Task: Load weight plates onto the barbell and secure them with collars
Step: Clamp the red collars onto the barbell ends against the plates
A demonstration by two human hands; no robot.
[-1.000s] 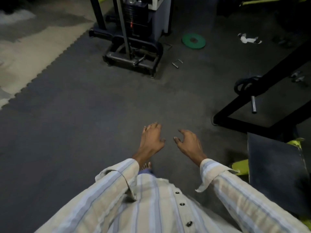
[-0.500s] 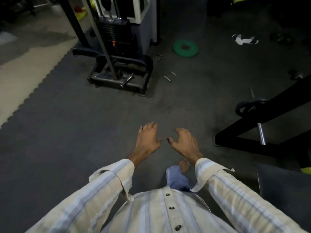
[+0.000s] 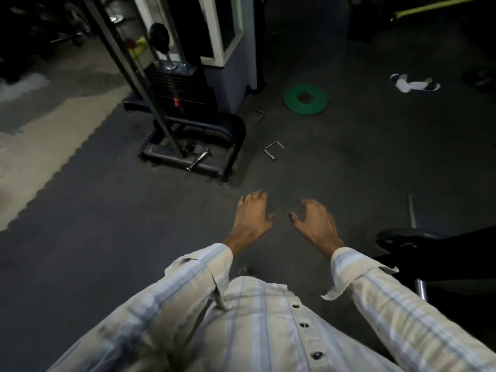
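Observation:
A green weight plate (image 3: 306, 99) lies flat on the dark rubber floor, far ahead and a little right. My left hand (image 3: 252, 214) and my right hand (image 3: 314, 221) hang in front of me above the floor, fingers loosely spread, holding nothing. A black weight plate (image 3: 402, 237) sits low on the dark frame at the right edge, with a steel bar end (image 3: 421, 287) below it. No collar is plainly visible.
A cable weight-stack machine (image 3: 185, 114) stands ahead on the left with its base on the mat. Two metal U-shaped pins (image 3: 272, 150) lie on the floor beside it. A white sandal (image 3: 413, 84) lies far right. A pale floor strip (image 3: 32, 146) runs along the left.
The view has moved forward toward the machine and green plate, which now appear lower and larger. The black frame has slid to the right edge. Both hands stay empty in front.

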